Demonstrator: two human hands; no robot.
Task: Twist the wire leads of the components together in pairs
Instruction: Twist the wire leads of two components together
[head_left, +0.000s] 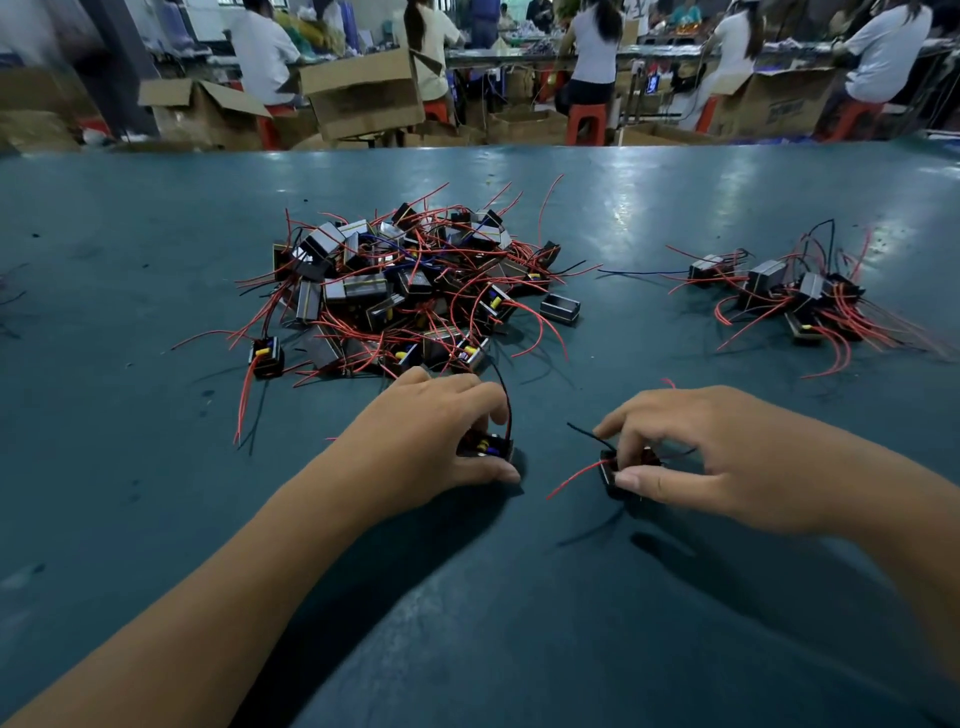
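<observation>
While both hands work low on the surface: each grips one small component, the two well apart from each other.
Left component (485, 446): black body with a yellow part on top, resting on the surface near the middle; a dark lead arcs up from its right side.
Left hand (431, 436): curled over that component, thumb on its near side and fingers on the far side.
Right component (621, 470): black, just right of the left one; a red lead (571, 478) runs out to the left and a black lead to the far left.
Right hand (696, 457): pinches it, thumb on the near edge, fingers bent over the top.
Big pile (410, 291): many more components with tangled red leads, far of the left hand.
Small group (784, 296): several components on the far right.
Surface (156, 441): dark teal.
Background: seated people, red stools and cardboard boxes (363, 93) beyond the far edge.
</observation>
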